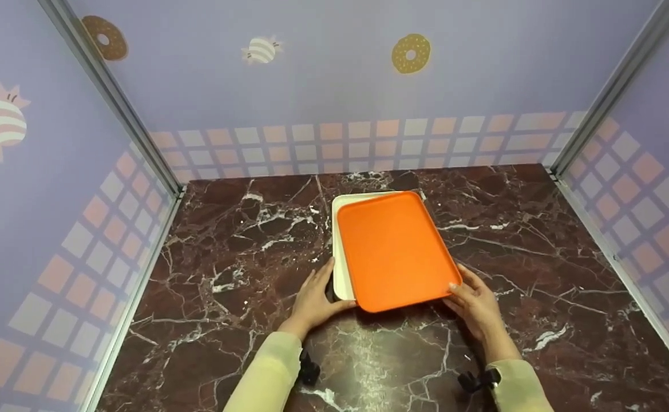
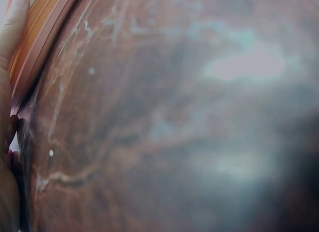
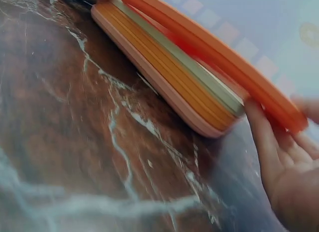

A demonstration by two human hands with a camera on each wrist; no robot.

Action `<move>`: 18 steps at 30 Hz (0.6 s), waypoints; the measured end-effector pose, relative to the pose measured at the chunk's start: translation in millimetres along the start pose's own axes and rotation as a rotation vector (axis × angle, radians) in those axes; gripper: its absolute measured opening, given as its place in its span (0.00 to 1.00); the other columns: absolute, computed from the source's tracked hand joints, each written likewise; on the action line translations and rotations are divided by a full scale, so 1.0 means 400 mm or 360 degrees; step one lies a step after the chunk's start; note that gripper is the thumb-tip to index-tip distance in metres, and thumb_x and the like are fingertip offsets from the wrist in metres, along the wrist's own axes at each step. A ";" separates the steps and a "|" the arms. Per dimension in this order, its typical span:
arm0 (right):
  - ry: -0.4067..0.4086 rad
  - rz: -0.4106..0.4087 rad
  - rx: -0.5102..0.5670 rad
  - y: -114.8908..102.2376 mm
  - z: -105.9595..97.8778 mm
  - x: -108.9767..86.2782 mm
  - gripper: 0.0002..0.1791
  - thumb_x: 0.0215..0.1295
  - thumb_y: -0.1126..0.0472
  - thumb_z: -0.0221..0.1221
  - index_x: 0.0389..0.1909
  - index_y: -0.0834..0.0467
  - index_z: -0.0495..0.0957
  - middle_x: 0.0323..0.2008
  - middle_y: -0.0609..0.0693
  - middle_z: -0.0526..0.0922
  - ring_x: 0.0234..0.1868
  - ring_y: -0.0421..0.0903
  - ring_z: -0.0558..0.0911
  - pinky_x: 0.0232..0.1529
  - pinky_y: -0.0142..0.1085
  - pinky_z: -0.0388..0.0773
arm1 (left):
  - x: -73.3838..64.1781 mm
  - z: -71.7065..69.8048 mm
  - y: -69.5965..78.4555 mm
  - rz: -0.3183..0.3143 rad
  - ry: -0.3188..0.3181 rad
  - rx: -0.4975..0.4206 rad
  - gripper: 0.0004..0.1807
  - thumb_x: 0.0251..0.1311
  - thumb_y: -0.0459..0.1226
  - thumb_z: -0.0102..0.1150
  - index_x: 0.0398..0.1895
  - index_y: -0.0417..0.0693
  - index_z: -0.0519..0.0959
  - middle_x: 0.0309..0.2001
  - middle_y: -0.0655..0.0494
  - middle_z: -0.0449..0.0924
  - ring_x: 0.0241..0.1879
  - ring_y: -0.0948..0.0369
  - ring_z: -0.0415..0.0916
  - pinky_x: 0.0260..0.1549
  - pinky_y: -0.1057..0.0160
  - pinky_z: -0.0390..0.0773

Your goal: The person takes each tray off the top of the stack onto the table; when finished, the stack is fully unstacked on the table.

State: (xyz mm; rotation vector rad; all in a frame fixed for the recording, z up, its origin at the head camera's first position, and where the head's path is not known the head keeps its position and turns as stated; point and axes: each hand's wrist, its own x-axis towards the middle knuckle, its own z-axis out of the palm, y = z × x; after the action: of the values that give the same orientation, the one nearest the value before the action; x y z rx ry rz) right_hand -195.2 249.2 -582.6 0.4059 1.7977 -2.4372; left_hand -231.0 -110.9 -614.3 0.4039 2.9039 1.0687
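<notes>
An orange tray (image 1: 400, 252) lies turned askew over a cream tray (image 1: 343, 274), whose left and far edges show. Beneath these, the right wrist view shows several yellow-orange trays (image 3: 164, 70) and a pink one (image 3: 149, 80) at the bottom. My right hand (image 1: 474, 300) pinches the orange tray's near right corner, thumb on top and fingers below. That side of the orange tray is raised off the stack. My left hand (image 1: 314, 300) rests at the stack's near left corner, fingers straight along the left side, thumb against the front edge by the orange tray's corner.
The stack stands on a dark red marbled tabletop (image 1: 242, 274). Lilac panels with printed sweets and checks enclose it at the back (image 1: 334, 86), left (image 1: 36, 200) and right (image 1: 654, 171). A black strap (image 1: 480, 379) circles the right wrist.
</notes>
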 end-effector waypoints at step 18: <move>-0.0033 -0.0179 0.0831 0.015 -0.021 -0.041 0.20 0.79 0.70 0.49 0.62 0.47 0.73 0.49 0.46 0.85 0.40 0.43 0.88 0.40 0.32 0.88 | -0.001 -0.004 0.002 -0.0027 -0.0031 0.0020 0.66 0.48 0.68 0.71 0.85 0.57 0.47 0.81 0.47 0.56 0.80 0.40 0.51 0.80 0.39 0.49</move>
State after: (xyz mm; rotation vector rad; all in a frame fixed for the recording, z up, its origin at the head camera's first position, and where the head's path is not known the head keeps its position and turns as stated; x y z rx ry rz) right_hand -176.7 253.9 -586.2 0.3146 1.1800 -2.9616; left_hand -230.7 -111.3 -612.4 0.3875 2.8930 1.0388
